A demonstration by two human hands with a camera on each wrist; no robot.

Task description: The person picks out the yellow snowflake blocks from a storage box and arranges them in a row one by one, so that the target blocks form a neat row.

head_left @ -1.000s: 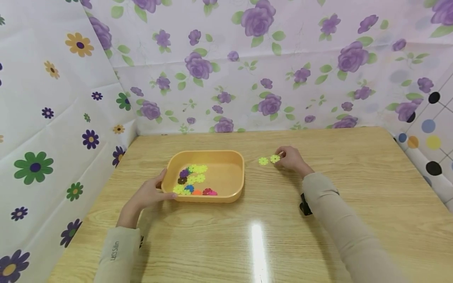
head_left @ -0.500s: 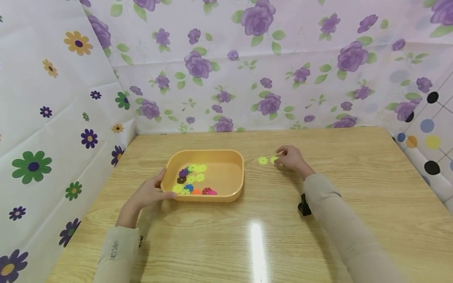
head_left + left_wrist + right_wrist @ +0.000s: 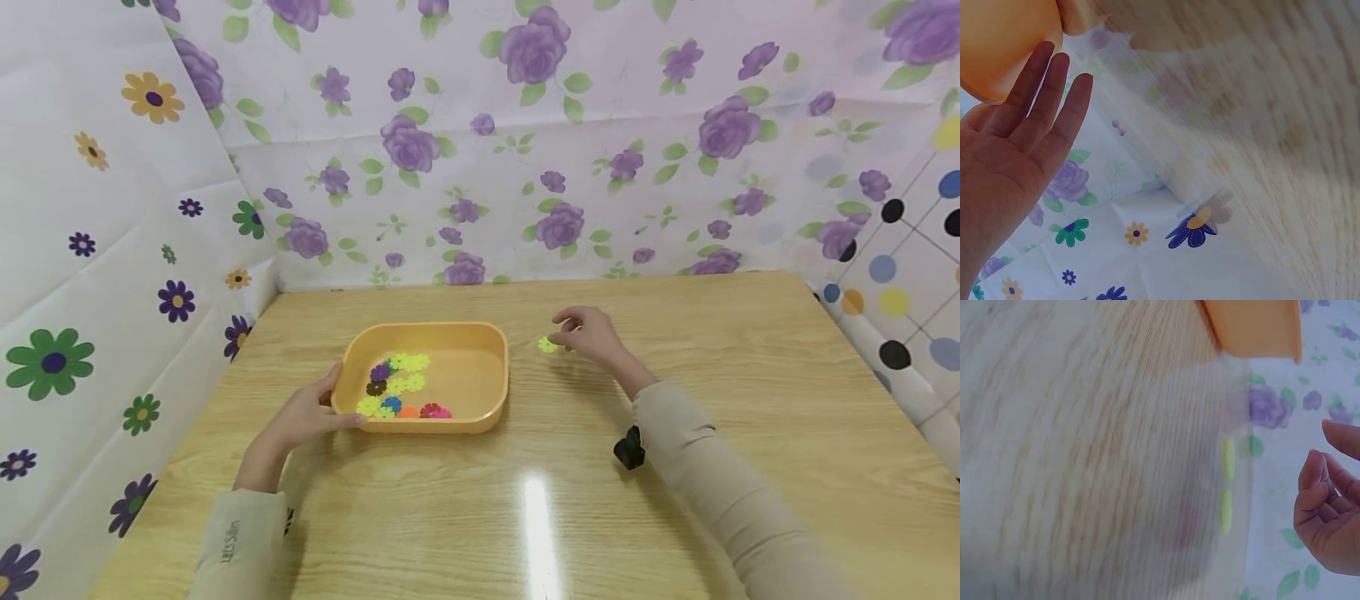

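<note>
My left hand (image 3: 303, 415) holds the left front corner of an orange plastic tray (image 3: 480, 375), thumb over the front rim and fingers along the outer side. In the left wrist view, those fingers (image 3: 1063, 103) reach up to its wall. Inside lie several flower-shaped plastic discs (image 3: 408, 382), mostly yellow, plus purple, brown, blue, orange and pink ones. Right of the tray, my right hand (image 3: 596, 335) hovers with loosely bent fingers, thumb and index apart, nothing between them. Below it are two yellow flower discs (image 3: 1229, 459), side by side on the table; the hand partly covers them in the head view.
The wooden table (image 3: 420, 508) runs back to a flower-printed sheet (image 3: 457, 167). A second printed sheet (image 3: 97, 308) hangs along its left side. A black wrist camera (image 3: 630, 448) sits under the right sleeve.
My right hand has left the right-hand yellow disc at its fingertips and moved left, over both discs. The left hand keeps its hold on the tray. The head view has shifted slightly.
</note>
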